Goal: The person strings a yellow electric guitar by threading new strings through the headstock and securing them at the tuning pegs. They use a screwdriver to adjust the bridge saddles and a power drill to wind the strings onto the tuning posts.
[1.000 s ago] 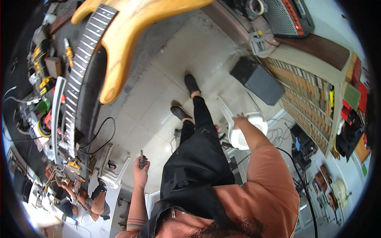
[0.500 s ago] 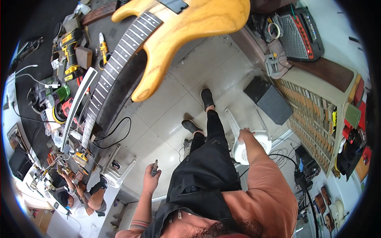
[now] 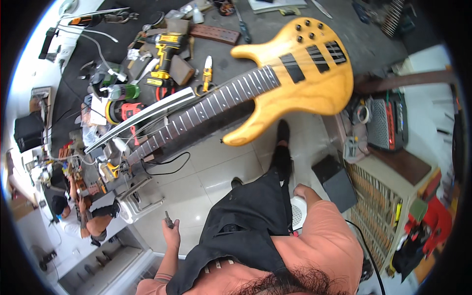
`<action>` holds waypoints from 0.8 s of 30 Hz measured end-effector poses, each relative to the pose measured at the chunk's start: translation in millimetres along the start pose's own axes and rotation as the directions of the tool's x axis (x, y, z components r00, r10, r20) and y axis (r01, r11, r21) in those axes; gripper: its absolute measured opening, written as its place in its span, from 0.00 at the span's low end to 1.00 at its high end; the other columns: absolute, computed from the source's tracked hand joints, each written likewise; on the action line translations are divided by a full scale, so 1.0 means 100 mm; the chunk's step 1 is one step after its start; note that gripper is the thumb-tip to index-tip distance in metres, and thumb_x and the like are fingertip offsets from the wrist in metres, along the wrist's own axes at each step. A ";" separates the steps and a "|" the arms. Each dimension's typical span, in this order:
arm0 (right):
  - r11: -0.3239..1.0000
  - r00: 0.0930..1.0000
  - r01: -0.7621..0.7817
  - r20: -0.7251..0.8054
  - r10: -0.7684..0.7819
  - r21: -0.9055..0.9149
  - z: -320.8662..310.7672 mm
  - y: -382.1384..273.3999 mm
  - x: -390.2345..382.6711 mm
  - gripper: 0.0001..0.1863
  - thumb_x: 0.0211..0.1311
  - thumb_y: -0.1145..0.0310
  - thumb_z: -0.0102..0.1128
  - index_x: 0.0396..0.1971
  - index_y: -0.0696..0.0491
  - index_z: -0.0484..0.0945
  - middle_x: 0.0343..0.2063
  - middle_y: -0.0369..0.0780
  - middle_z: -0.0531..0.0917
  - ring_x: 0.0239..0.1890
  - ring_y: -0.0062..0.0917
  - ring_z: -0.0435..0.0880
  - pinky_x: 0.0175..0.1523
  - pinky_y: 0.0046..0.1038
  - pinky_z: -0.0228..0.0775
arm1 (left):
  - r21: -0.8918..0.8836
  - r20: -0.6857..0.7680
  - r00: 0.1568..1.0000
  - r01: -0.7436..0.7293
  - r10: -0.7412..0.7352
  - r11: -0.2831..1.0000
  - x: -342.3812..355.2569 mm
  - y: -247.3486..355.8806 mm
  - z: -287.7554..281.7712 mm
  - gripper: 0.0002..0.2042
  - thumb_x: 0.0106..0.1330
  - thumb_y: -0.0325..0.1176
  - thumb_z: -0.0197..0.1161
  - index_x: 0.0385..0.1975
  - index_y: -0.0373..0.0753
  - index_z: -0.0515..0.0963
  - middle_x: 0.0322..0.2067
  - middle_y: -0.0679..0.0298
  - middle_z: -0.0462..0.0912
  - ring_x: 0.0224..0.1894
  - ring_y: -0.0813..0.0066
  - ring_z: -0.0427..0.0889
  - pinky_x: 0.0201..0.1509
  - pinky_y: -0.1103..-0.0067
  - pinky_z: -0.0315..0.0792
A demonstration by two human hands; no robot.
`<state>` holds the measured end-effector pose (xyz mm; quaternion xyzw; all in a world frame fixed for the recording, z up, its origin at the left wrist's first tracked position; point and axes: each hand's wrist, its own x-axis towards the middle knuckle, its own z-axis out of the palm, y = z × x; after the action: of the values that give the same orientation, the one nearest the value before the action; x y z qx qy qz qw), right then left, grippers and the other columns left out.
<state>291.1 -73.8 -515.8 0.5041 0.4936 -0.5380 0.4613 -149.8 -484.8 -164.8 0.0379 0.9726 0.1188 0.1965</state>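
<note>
My left hand (image 3: 171,233) is closed around a small grey metal hand tool (image 3: 168,220), its narrow end pointing up; its exact kind is too small to make out. On my right, my right hand (image 3: 306,191) grips the edge of a white plastic stool (image 3: 298,212), whose perforated seat is partly covered by my arm. Ahead, a natural-wood electric bass guitar (image 3: 314,93) lies on the dark workbench (image 3: 334,29), apart from both hands. Its dark fretted neck (image 3: 216,101) stretches toward the left, with a long pale straight bar (image 3: 142,119) beside it.
A yellow cordless drill (image 3: 166,56), yellow-handled cutters (image 3: 207,73) and a red power tool (image 3: 127,110) crowd the bench. A second white stool (image 3: 140,204) stands front left. On the right are a dark box (image 3: 334,184) and an amplifier (image 3: 388,123). A seated person (image 3: 81,219) works far left.
My body has come nearer the bench, so the bass now shows almost whole. The right-hand stool has moved along with my right hand. My left hand still holds the tool.
</note>
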 end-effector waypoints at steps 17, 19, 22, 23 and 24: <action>0.952 0.982 0.170 -0.125 -0.142 0.253 -2.77 -0.82 0.70 0.22 0.78 0.60 0.53 0.64 0.53 0.80 0.57 0.43 0.84 0.63 0.40 0.82 0.63 0.48 0.80 | -0.594 -0.563 0.821 -0.320 -0.097 0.738 1.63 1.37 0.49 0.24 0.79 0.29 0.68 0.69 0.32 0.67 0.63 0.54 0.75 0.60 0.67 0.79 0.65 0.72 0.76; 0.944 0.938 0.262 -0.285 -0.199 0.203 -3.45 -1.07 0.45 0.22 0.78 0.59 0.54 0.64 0.54 0.80 0.56 0.43 0.85 0.62 0.39 0.83 0.63 0.46 0.80 | -0.542 -0.693 0.713 -0.417 -0.108 0.730 1.89 1.52 0.46 0.26 0.78 0.28 0.70 0.70 0.32 0.66 0.63 0.54 0.74 0.60 0.68 0.77 0.66 0.73 0.75; 0.931 0.863 0.351 -0.421 -0.280 0.101 -4.22 -1.45 0.04 0.22 0.78 0.59 0.54 0.63 0.54 0.81 0.55 0.43 0.86 0.60 0.39 0.85 0.61 0.44 0.81 | -0.620 -0.714 0.674 -0.484 -0.189 0.618 1.96 1.36 0.53 0.25 0.77 0.28 0.71 0.68 0.32 0.68 0.60 0.55 0.76 0.58 0.70 0.77 0.66 0.74 0.74; 0.922 0.843 0.379 -0.438 -0.311 0.075 -4.36 -1.57 -0.08 0.22 0.78 0.59 0.55 0.63 0.54 0.81 0.55 0.43 0.86 0.59 0.39 0.85 0.61 0.43 0.81 | -0.624 -0.729 0.656 -0.517 -0.196 0.586 2.00 1.33 0.60 0.24 0.77 0.28 0.71 0.67 0.32 0.69 0.58 0.57 0.78 0.57 0.71 0.78 0.66 0.75 0.74; 0.915 0.833 0.401 -0.434 -0.342 0.048 -4.43 -1.66 -0.14 0.22 0.78 0.58 0.55 0.63 0.54 0.81 0.55 0.43 0.86 0.59 0.38 0.86 0.61 0.43 0.82 | -0.632 -0.721 0.662 -0.507 -0.205 0.587 2.00 1.31 0.65 0.23 0.77 0.29 0.71 0.66 0.32 0.71 0.55 0.58 0.79 0.56 0.72 0.78 0.66 0.75 0.74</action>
<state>165.1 381.6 -492.6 0.5318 0.6310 -0.5298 0.1959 -304.7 -319.5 -265.2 -0.0125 0.7960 0.5608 -0.2274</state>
